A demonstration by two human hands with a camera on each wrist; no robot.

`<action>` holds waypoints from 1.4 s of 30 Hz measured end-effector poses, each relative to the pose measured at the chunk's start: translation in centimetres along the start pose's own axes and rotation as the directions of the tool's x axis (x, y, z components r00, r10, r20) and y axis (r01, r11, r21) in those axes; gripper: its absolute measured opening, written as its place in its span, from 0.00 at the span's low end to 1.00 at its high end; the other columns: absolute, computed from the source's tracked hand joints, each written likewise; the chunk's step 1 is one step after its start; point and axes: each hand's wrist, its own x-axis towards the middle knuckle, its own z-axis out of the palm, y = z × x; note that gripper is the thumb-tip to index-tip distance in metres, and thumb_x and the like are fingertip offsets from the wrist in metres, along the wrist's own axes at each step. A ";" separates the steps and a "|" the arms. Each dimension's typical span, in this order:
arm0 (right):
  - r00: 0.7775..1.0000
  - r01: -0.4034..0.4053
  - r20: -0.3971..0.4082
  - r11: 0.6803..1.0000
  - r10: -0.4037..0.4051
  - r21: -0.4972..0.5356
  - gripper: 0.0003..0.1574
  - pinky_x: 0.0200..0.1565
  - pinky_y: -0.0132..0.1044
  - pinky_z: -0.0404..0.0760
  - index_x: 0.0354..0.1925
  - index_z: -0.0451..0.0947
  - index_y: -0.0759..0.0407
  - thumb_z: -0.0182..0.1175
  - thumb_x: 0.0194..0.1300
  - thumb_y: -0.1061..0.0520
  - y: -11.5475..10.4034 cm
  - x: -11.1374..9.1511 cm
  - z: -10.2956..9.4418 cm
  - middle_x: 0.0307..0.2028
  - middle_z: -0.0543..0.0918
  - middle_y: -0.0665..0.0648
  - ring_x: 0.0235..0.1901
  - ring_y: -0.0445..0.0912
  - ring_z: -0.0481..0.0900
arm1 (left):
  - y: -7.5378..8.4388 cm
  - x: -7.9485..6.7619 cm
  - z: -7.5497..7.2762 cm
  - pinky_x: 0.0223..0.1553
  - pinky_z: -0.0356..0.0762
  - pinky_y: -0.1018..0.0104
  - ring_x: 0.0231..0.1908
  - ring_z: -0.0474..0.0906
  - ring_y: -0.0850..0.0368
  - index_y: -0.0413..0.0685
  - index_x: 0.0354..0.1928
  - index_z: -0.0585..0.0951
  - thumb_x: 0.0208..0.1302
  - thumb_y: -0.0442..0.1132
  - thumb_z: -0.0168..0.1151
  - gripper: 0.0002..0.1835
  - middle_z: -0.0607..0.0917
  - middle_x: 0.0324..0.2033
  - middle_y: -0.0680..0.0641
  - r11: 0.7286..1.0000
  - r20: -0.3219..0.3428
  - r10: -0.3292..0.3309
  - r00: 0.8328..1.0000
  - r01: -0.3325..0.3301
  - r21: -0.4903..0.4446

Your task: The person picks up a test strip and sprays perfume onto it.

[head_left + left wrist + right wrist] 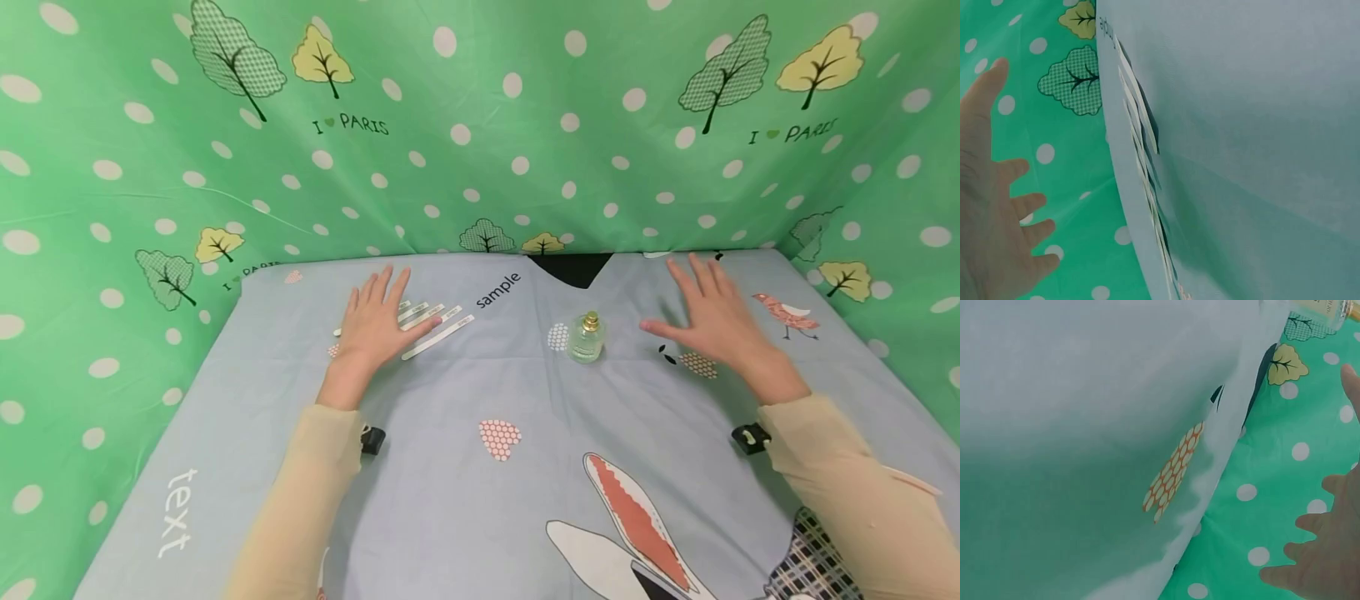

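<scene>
My left hand [373, 321] is held with fingers spread over the left side of the table, overlapping several white paper strips [438, 337] in the head view. The strips lie side by side at a slant, each with small print near one end; the left wrist view shows these strips [1141, 134] edge-on. My right hand [712, 317] is also spread, on the right side, holding nothing. Between the hands, nearer the right one, a small glass perfume bottle [586, 340] with pale green liquid and a gold spray top stands upright. Part of the bottle [1325, 309] enters the right wrist view's top corner.
A grey-blue printed cloth [420, 500] covers the table, with hearts, a rabbit and words printed on it. Behind the table and at both sides hangs a green polka-dot curtain [517, 125]. Black wrist devices [372, 440] sit under both forearms.
</scene>
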 end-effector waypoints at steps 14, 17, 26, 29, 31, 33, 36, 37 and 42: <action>1.000 0.012 0.004 0.999 -0.013 0.031 0.71 0.71 0.73 0.49 0.79 0.44 0.60 0.67 0.56 0.28 -0.5 0.2 1.0 0.75 0.50 0.75 0.74 0.75 0.44 | 0.1 -0.9 -0.3 0.71 0.62 0.36 0.76 0.52 0.37 0.57 0.79 0.53 0.59 0.74 0.56 0.52 0.50 0.79 0.44 0.996 0.015 -0.002 1.000 0.003 -0.086; 1.000 0.019 0.005 0.999 -0.019 0.035 0.71 0.71 0.73 0.50 0.79 0.45 0.60 0.68 0.55 0.29 -0.7 0.1 1.1 0.75 0.51 0.75 0.73 0.75 0.46 | 0.2 -1.0 -0.3 0.68 0.67 0.35 0.76 0.53 0.38 0.57 0.78 0.55 0.59 0.72 0.58 0.51 0.53 0.79 0.44 0.995 0.024 -0.006 1.000 0.009 -0.100; 0.999 0.031 0.028 0.993 -0.034 0.112 0.69 0.69 0.68 0.60 0.78 0.48 0.59 0.70 0.54 0.30 -1.7 0.0 1.7 0.74 0.57 0.72 0.73 0.69 0.55 | 0.8 -1.2 -0.4 0.69 0.67 0.40 0.72 0.62 0.40 0.54 0.75 0.62 0.62 0.67 0.61 0.45 0.65 0.74 0.42 0.990 0.041 -0.007 0.999 0.012 -0.144; 0.999 0.028 0.040 0.991 -0.033 0.131 0.69 0.68 0.69 0.63 0.78 0.48 0.58 0.71 0.54 0.31 -2.0 0.1 1.9 0.75 0.57 0.70 0.72 0.68 0.56 | 1.0 -1.4 -0.5 0.69 0.68 0.41 0.71 0.65 0.40 0.53 0.74 0.65 0.62 0.66 0.61 0.43 0.68 0.72 0.43 0.987 0.043 0.001 0.999 0.006 -0.158; 0.998 0.024 0.052 0.990 -0.032 0.142 0.68 0.67 0.69 0.63 0.78 0.48 0.57 0.71 0.54 0.31 -2.2 0.2 2.1 0.75 0.56 0.70 0.73 0.68 0.56 | 1.1 -1.5 -0.5 0.68 0.69 0.42 0.70 0.66 0.41 0.53 0.73 0.66 0.62 0.65 0.62 0.42 0.69 0.71 0.43 0.986 0.043 0.005 0.999 0.002 -0.166; 0.998 0.018 0.063 0.988 -0.028 0.155 0.68 0.67 0.70 0.64 0.78 0.48 0.56 0.70 0.55 0.31 -2.4 0.3 2.3 0.75 0.57 0.69 0.73 0.68 0.56 | 1.1 -1.5 -0.5 0.68 0.70 0.42 0.69 0.67 0.40 0.53 0.72 0.68 0.62 0.64 0.62 0.41 0.70 0.70 0.43 0.985 0.041 0.007 0.999 0.000 -0.173; 0.997 0.014 0.073 0.985 -0.027 0.170 0.68 0.67 0.69 0.64 0.78 0.48 0.56 0.70 0.55 0.30 -2.8 0.5 2.5 0.75 0.58 0.69 0.72 0.68 0.57 | 1.2 -1.6 -0.5 0.67 0.70 0.42 0.68 0.69 0.40 0.53 0.70 0.69 0.62 0.62 0.64 0.38 0.72 0.69 0.44 0.983 0.037 0.006 0.999 0.001 -0.181; 0.997 0.015 0.075 0.985 -0.029 0.174 0.68 0.67 0.68 0.64 0.78 0.49 0.57 0.70 0.55 0.30 -2.9 0.5 2.5 0.75 0.58 0.69 0.72 0.67 0.58 | 1.2 -1.6 -0.4 0.67 0.70 0.42 0.68 0.69 0.40 0.53 0.70 0.70 0.62 0.61 0.64 0.38 0.72 0.68 0.44 0.983 0.035 0.005 0.999 0.001 -0.182; 0.997 0.028 0.070 0.982 -0.042 0.187 0.66 0.68 0.67 0.65 0.77 0.51 0.58 0.71 0.55 0.32 -3.4 0.6 2.8 0.74 0.60 0.68 0.72 0.67 0.60 | 1.4 -1.9 -0.4 0.66 0.72 0.42 0.67 0.70 0.41 0.52 0.68 0.72 0.63 0.59 0.65 0.36 0.74 0.67 0.44 0.984 0.029 0.011 1.000 -0.005 -0.179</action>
